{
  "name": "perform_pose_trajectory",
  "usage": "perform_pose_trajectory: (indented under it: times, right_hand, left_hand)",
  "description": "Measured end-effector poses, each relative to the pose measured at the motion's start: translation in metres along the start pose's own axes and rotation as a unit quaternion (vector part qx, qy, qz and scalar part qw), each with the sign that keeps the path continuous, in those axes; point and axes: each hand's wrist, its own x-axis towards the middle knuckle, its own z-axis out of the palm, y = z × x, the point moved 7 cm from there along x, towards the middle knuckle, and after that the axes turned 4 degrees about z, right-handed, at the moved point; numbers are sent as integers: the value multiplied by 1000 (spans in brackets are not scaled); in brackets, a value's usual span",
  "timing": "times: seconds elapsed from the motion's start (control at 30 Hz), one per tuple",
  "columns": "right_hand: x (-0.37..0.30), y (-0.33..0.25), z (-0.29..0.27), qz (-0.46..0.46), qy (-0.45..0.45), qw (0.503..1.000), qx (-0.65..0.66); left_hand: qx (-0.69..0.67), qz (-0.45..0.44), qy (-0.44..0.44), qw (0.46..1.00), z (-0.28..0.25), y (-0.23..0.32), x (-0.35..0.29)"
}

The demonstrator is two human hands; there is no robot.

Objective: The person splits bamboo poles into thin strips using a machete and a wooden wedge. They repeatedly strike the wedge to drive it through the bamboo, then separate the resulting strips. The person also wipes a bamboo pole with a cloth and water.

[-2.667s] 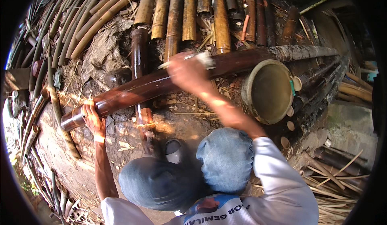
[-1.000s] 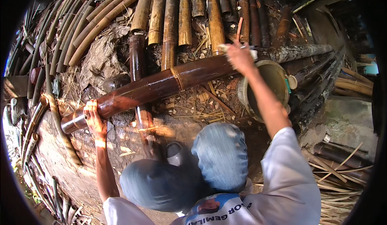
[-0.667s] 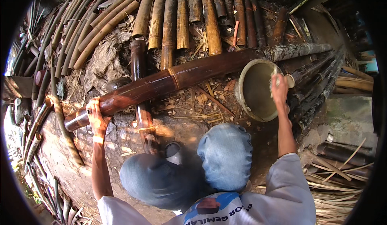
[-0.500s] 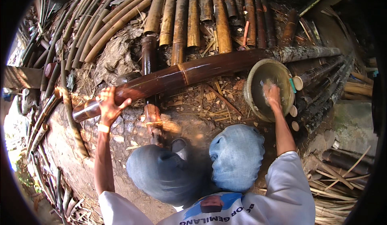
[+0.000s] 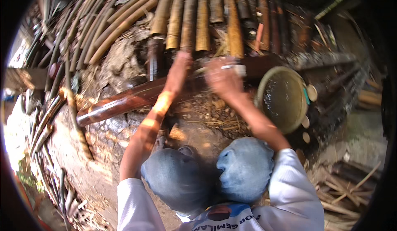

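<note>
A thick, wet, dark brown bamboo pole [image 5: 124,102] lies slantwise in front of my knees, rising toward the far right. My left hand [image 5: 180,67] reaches across the pole's middle, its blurred fingers curled over the far side. Just to its right, my right hand [image 5: 223,75] is closed above the same pole, smeared by motion. Something whitish [image 5: 239,69] shows at its fingers, too blurred to name. Beside my right forearm stands a round greenish basin [image 5: 298,125] with water [image 5: 279,96] inside.
Several brown bamboo lengths [image 5: 177,20] lie side by side beyond the pole. More thin curved bamboo poles [image 5: 126,28] rest at the far left, near a rock [image 5: 120,61]. Dark poles with pale cut ends [image 5: 311,93] lie right of the basin. Split strips [image 5: 343,189] are heaped at lower right.
My right hand has come out of the basin's water and moved left over the pole. My left hand has slid from the pole's left end to its middle.
</note>
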Motion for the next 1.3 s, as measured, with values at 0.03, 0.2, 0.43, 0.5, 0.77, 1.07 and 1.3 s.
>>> perform_pose_trajectory:
  times: [0.03,0.2,0.43,0.5,0.77,1.07,1.3]
  right_hand:
    - [1,65,3,180,-176,967,32]
    - [-7,235,-83,383,-161,867,-276]
    - [-15,157,-49,149,13,984,-98]
    - [-14,189,-56,155,27,988,-9]
    - [25,179,-92,52,130,985,-96]
    - [29,112,0,141,46,983,-110]
    - [20,-154,113,-89,-106,965,224]
  left_hand:
    - [128,25,-56,990,22,16,-17]
    - [671,163,-160,705,95,11,-18]
    - [685,242,-119,677,64,13,-21]
    - [623,222,-128,739,42,44,-22]
    - [648,156,-92,740,-185,57,-72]
    - [664,64,-52,744,-282,15,-194]
    - [666,-23,-8,745,-284,18,-211]
